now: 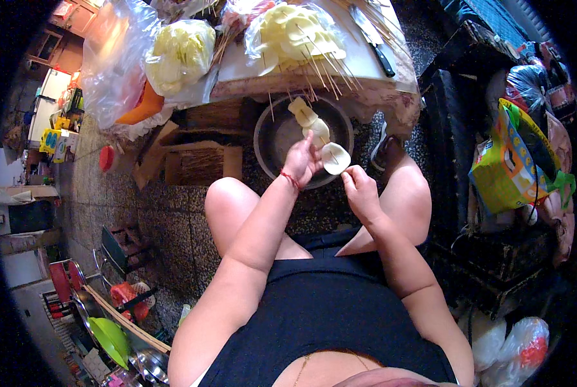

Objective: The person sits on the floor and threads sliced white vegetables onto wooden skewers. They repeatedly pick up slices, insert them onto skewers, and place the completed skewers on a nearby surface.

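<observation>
Pale, thin round slices (pixel 336 158), possibly potato, are threaded apart along a thin wooden skewer (pixel 323 140). My left hand (pixel 302 159), with a red cord at the wrist, supports the middle of the skewered slices between thumb and fingers. At the near end, just below the lowest slice, my right hand (pixel 361 189) pinches the skewer; its tip is hidden by the fingers. Beneath the skewer, a round metal basin (pixel 261 157) rests on the floor. More skewered slices (pixel 288 34) lie heaped on plastic at the table's front, their sticks jutting over the edge.
A black-handled knife (pixel 383 60) and loose skewers (pixel 390 29) lie on the table (pixel 235 67). Left of the heap sits a plastic bag of yellowish food (pixel 179 58). A cardboard box (pixel 233 164) stands under the table. Rightward is a colourful shopping bag (pixel 511 164).
</observation>
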Available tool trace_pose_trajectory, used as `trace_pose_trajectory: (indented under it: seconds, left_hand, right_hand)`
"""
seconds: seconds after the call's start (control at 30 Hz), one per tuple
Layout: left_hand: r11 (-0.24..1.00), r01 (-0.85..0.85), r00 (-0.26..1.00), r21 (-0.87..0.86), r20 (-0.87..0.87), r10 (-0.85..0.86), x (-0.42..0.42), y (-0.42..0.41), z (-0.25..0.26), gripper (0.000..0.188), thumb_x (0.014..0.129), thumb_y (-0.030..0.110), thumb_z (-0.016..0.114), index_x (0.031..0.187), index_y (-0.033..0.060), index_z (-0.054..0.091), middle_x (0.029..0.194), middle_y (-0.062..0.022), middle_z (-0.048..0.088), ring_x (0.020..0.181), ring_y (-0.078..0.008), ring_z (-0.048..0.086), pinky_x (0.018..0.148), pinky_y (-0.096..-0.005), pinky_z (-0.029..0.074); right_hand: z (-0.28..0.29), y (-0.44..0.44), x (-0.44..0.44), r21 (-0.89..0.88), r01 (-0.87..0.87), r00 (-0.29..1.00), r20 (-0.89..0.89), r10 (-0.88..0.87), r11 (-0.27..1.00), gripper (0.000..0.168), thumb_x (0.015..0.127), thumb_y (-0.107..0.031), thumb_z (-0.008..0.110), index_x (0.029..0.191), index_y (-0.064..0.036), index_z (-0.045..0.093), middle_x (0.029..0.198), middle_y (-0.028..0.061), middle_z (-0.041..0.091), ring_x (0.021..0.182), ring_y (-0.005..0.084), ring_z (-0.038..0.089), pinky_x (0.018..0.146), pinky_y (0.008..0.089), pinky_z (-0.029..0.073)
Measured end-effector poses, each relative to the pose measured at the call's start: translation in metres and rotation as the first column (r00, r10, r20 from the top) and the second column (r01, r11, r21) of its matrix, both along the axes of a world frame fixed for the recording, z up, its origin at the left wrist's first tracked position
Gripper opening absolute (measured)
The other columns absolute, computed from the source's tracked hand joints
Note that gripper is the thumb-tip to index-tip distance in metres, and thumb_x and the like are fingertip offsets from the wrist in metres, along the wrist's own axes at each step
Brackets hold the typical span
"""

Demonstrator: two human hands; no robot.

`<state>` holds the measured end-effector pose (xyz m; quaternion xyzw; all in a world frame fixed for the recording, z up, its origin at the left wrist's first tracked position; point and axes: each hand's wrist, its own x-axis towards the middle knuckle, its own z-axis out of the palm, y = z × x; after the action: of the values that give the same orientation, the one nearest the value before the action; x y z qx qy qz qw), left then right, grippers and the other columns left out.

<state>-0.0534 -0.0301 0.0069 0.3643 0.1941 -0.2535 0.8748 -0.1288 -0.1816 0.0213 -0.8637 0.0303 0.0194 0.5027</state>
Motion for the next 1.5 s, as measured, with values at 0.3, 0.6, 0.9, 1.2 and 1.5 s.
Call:
trace_pose_trajectory:
  seconds: [0.3,0.6,0.9,1.2,1.5]
  left_hand:
    - [0.962,-0.038,0.981,0.272,0.191,-0.016,-0.003,-0.008,-0.020,0.020,0.091,0.020,0.045,0.089,0.0034,0.056,0.083,-0.0043,0.060,0.073,-0.0112,0.059,0.067,-0.0255,0.049]
    - [0.775,0.461,0.870,0.432,-0.050,-0.490,-0.004,0.011,-0.009,0.047,0.083,0.051,0.049,0.092,0.0053,0.057,0.082,-0.0070,0.064,0.070,-0.0131,0.061,0.055,-0.0252,0.046]
    - [0.520,0.475,0.566,0.710,0.205,-0.798,0.012,0.065,0.051,0.032,0.081,0.030,0.062,0.094,0.0011,0.058,0.088,-0.0035,0.060,0.082,-0.0097,0.054,0.073,-0.0238,0.044]
    - [0.638,-0.245,0.848,0.730,0.481,-0.224,0.093,0.088,0.126,0.020,0.081,0.016,0.061,0.095,0.0021,0.056,0.081,-0.0026,0.059,0.071,-0.0086,0.055,0.065,-0.0222,0.045]
    - [-0.045,-0.606,0.702,0.794,0.507,-0.500,0.214,0.098,0.104,0.029,0.073,0.026,0.062,0.093,0.0053,0.061,0.093,-0.0133,0.060,0.086,-0.0235,0.057,0.077,-0.0338,0.045]
  right_hand:
    - [-0.002,0.002,0.003,-0.003,-0.019,0.999,0.027,0.019,1.000,0.012,0.083,-0.013,0.053,0.086,-0.002,0.053,0.077,0.0191,0.060,0.072,0.0350,0.059,0.062,0.0402,0.046]
    - [0.021,-0.016,0.001,-0.203,-0.101,0.989,0.082,0.119,0.974,0.012,0.085,-0.017,0.049,0.085,-0.005,0.051,0.074,0.0197,0.058,0.071,0.0365,0.058,0.060,0.0447,0.045]
    - [0.125,-0.058,0.017,-0.290,-0.164,0.944,0.232,0.236,0.943,0.008,0.081,-0.014,0.058,0.081,-0.006,0.057,0.069,0.0136,0.058,0.059,0.0266,0.058,0.054,0.0336,0.046]
    - [0.110,-0.060,0.124,0.263,0.063,0.994,0.068,-0.083,0.963,0.018,0.085,-0.018,0.053,0.086,-0.001,0.059,0.068,0.0003,0.056,0.060,0.0078,0.048,0.054,0.0222,0.039]
    - [0.070,-0.028,0.205,0.665,0.054,0.977,-0.190,0.098,0.745,0.015,0.084,-0.018,0.052,0.084,-0.003,0.056,0.058,-0.0031,0.045,0.045,0.0057,0.038,0.040,0.0200,0.027]
